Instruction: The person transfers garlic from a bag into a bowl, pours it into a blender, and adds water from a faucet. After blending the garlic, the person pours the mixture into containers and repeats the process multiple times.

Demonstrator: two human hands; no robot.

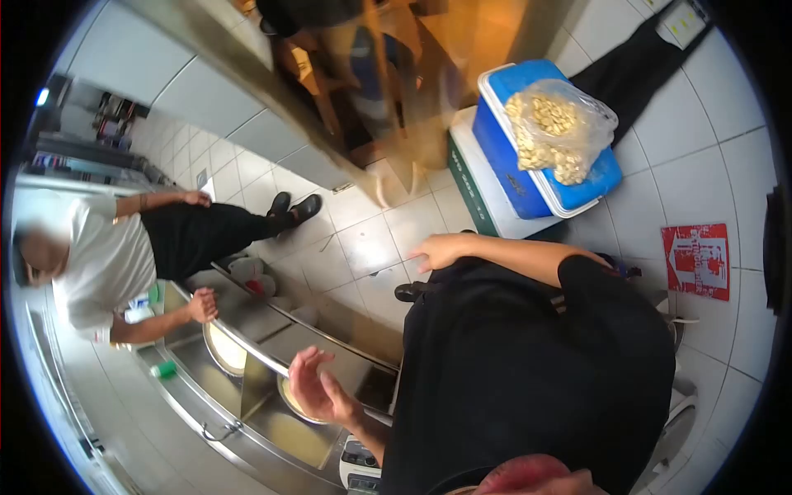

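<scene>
two bare hands, left hand (pixel 318 392), right hand (pixel 441 250), both empty

The co-worker's face is blurred. The black garment (pixel 528 371) hides the wearer's lower body and part of the worktop (pixel 272 429). The device (pixel 360 464) at the bottom edge is cut off, and shelf items (pixel 115 111) far left are too small to identify.

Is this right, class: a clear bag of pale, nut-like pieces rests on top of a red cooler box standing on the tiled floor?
Not quite. The cooler box is blue with a white rim, not red; the head view shows it. The rest holds: the clear bag of pale, nut-like pieces rests on top of it, and it stands on the tiled floor.
</scene>
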